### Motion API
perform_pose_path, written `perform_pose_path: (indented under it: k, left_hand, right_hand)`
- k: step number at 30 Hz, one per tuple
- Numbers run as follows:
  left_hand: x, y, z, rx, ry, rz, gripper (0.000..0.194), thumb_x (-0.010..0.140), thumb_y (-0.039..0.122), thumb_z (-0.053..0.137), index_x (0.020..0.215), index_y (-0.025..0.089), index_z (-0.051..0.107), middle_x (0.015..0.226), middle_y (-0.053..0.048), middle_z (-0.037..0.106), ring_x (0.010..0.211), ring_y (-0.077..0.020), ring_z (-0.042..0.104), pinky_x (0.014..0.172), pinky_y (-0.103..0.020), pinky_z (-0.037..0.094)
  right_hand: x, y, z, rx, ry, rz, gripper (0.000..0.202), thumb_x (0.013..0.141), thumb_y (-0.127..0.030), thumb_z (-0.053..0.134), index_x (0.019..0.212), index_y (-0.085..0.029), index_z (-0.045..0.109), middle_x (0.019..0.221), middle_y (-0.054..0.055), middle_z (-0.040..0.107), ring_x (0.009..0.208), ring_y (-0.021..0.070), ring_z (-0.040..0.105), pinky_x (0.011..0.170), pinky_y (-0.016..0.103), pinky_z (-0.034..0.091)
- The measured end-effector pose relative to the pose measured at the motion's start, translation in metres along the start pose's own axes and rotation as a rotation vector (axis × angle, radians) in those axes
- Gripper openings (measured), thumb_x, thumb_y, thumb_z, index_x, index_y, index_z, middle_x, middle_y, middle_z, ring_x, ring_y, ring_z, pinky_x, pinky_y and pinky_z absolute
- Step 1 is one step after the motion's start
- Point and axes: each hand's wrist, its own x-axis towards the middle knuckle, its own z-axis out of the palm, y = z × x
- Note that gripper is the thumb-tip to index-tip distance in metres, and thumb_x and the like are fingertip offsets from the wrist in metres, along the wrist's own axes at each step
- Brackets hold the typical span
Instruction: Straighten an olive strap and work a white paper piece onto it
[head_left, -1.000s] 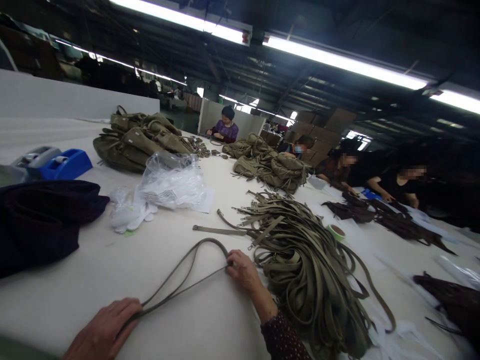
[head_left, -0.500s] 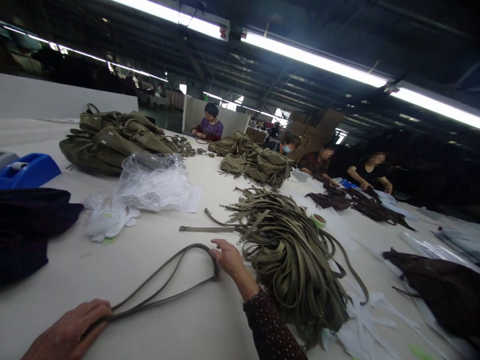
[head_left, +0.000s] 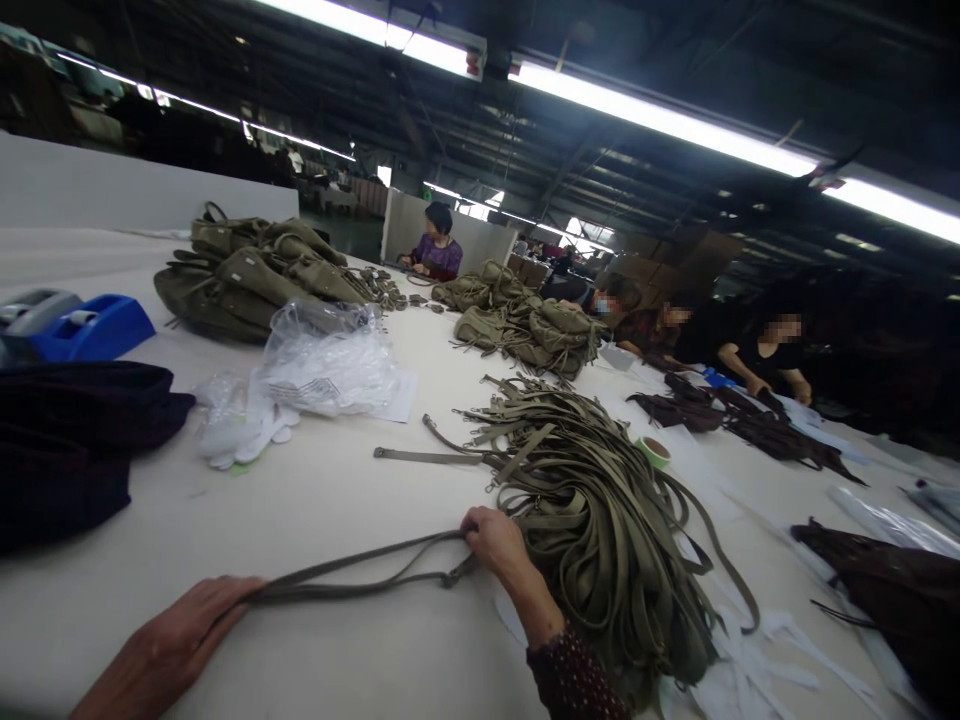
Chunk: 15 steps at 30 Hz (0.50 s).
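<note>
A folded olive strap [head_left: 352, 575] lies stretched across the white table [head_left: 337, 500] between my two hands. My left hand [head_left: 176, 645], at the bottom left, is closed over one end of it. My right hand [head_left: 495, 545] grips the other end, where a small metal clip hangs, right beside a big heap of olive straps [head_left: 600, 520]. One loose strap [head_left: 427, 457] lies flat just beyond my right hand.
Clear plastic bags [head_left: 322, 365] and white gloves [head_left: 240, 430] lie mid-table, dark cloth [head_left: 67, 440] and a blue tape dispenser [head_left: 94, 325] at left. Olive bags [head_left: 255, 275] are piled farther back, a tape roll [head_left: 654, 450] sits right of the heap. Several people work along the far right side.
The strap's open loop has been pulled flat and taut between my hands. My right hand slid nearer, now gripping the strap's end at the heap's edge.
</note>
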Motion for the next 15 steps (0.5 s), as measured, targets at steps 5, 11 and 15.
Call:
perform_pose_path:
  k: [5, 11, 15]
  left_hand:
    - [0.011, 0.011, -0.007, 0.105, -0.007, 0.045, 0.036, 0.097, 0.056, 0.042, 0.123, 0.039, 0.061, 0.107, 0.008, 0.077, 0.095, -0.0129, 0.074, 0.083, -0.017, 0.06]
    - [0.004, 0.005, -0.005, 0.084, -0.102, -0.002, 0.027, 0.095, 0.045, 0.047, 0.112, 0.04, 0.067, 0.105, 0.006, 0.076, 0.098, -0.0179, 0.073, 0.086, -0.026, 0.061]
    - [0.005, 0.008, -0.007, 0.038, -0.162, -0.037, 0.024, 0.095, 0.04, 0.05, 0.112, 0.039, 0.067, 0.105, 0.004, 0.075, 0.099, -0.0183, 0.071, 0.088, -0.026, 0.059]
  right_hand:
    - [-0.013, 0.005, 0.0, 0.011, -0.017, -0.01, 0.034, 0.07, -0.011, 0.052, 0.091, -0.026, 0.075, 0.099, 0.002, 0.077, 0.096, 0.0202, 0.069, 0.08, 0.028, 0.046]
    - [-0.028, -0.002, -0.004, 0.058, -0.026, -0.125, 0.041, 0.078, -0.014, 0.058, 0.115, -0.027, 0.07, 0.126, 0.006, 0.07, 0.118, 0.0253, 0.063, 0.103, 0.038, 0.046]
    - [-0.034, -0.04, 0.008, 0.093, -0.105, -0.468, 0.074, 0.073, -0.045, 0.081, 0.14, -0.032, 0.052, 0.157, 0.009, 0.043, 0.146, 0.0349, 0.038, 0.122, 0.056, 0.025]
